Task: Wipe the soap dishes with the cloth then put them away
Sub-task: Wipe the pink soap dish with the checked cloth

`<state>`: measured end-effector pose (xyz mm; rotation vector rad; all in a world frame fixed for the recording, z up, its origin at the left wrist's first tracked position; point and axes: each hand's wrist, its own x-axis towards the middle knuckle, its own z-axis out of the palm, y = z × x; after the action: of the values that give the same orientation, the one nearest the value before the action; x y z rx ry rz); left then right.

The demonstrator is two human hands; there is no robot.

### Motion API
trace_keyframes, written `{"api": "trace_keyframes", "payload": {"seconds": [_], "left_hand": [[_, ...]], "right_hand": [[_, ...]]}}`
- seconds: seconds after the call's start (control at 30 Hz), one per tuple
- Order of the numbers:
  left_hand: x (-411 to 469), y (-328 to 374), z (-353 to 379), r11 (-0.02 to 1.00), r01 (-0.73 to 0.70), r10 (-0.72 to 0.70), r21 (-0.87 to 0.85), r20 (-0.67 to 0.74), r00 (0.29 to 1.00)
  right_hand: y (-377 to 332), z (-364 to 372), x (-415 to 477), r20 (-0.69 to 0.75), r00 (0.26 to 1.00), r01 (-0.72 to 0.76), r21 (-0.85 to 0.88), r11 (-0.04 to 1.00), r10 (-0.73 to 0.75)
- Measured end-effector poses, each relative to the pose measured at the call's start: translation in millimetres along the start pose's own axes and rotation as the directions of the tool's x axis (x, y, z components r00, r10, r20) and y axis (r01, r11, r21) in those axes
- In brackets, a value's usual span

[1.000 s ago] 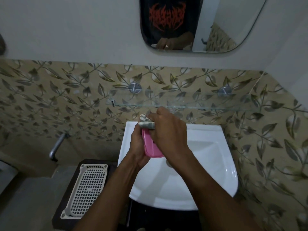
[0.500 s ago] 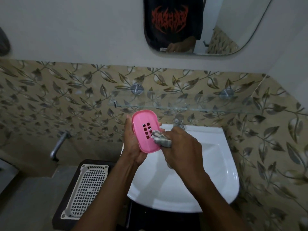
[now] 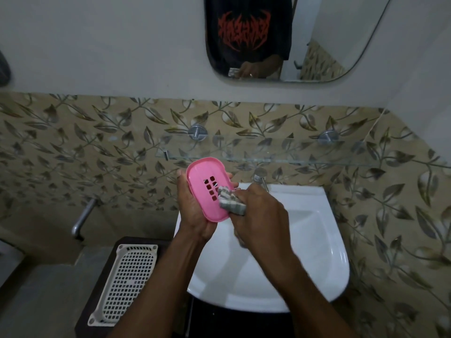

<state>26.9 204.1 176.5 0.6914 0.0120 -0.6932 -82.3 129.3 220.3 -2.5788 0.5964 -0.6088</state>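
Observation:
A pink oval soap dish point(image 3: 203, 181) with several drain holes is held tilted on edge above the white sink, its inner face turned toward me. My left hand point(image 3: 195, 215) grips it from behind and below. My right hand point(image 3: 258, 213) is closed around a bunched grey patterned cloth point(image 3: 230, 202), which presses against the dish's lower right part beside the holes.
The white sink point(image 3: 317, 240) sits below my hands, its tap point(image 3: 260, 178) at the back. A glass shelf point(image 3: 305, 161) runs along the leaf-patterned tiles. A white perforated tray point(image 3: 127, 281) lies on a dark stand at the left. A mirror point(image 3: 317, 45) hangs above.
The dish has been turned from edge-on under my right hand to face me and raised a little. My right hand with the cloth has moved down to the dish's lower right.

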Motion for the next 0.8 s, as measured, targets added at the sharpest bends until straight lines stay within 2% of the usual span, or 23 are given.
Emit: {"api": "trace_keyframes", "payload": {"seconds": [0.07, 0.13, 0.23, 0.33, 0.4, 0.53, 0.63, 0.8], "left_hand": [[1, -2, 1, 0.999, -0.035, 0.035, -0.027, -0.007, 0.999], [2, -2, 0, 0.998, -0.04, 0.039, -0.054, -0.011, 0.999], [2, -1, -3, 0.998, -0.052, 0.052, -0.022, 0.008, 0.999], [1, -4, -7, 0.99, -0.105, 0.103, 0.093, 0.027, 0.994], [1, -6, -6, 0.985, -0.118, 0.112, 0.129, 0.051, 0.992], [2, -7, -6, 0.989, -0.113, 0.112, 0.093, 0.016, 0.994], [2, -7, -8, 0.999, -0.039, 0.041, 0.034, -0.042, 0.998], [1, -8, -10, 1.0, 0.02, -0.02, 0.01, -0.065, 0.998]], "right_hand": [[-12, 4, -10, 0.003, 0.998, 0.059, 0.037, 0.998, -0.06], [-20, 8, -17, 0.099, 0.989, 0.099, 0.087, 0.991, -0.108], [-8, 4, -5, 0.148, 0.989, -0.007, 0.107, 0.994, -0.009], [10, -1, 11, 0.095, 0.99, -0.109, 0.063, 0.992, 0.103], [11, 3, 12, 0.07, 0.991, -0.12, 0.059, 0.991, 0.116], [-4, 16, -5, 0.101, 0.993, -0.061, 0.086, 0.994, 0.053], [-12, 20, -15, 0.124, 0.992, 0.017, 0.122, 0.992, -0.032], [15, 19, 3, 0.049, 0.988, -0.15, 0.027, 0.988, 0.148]]}}
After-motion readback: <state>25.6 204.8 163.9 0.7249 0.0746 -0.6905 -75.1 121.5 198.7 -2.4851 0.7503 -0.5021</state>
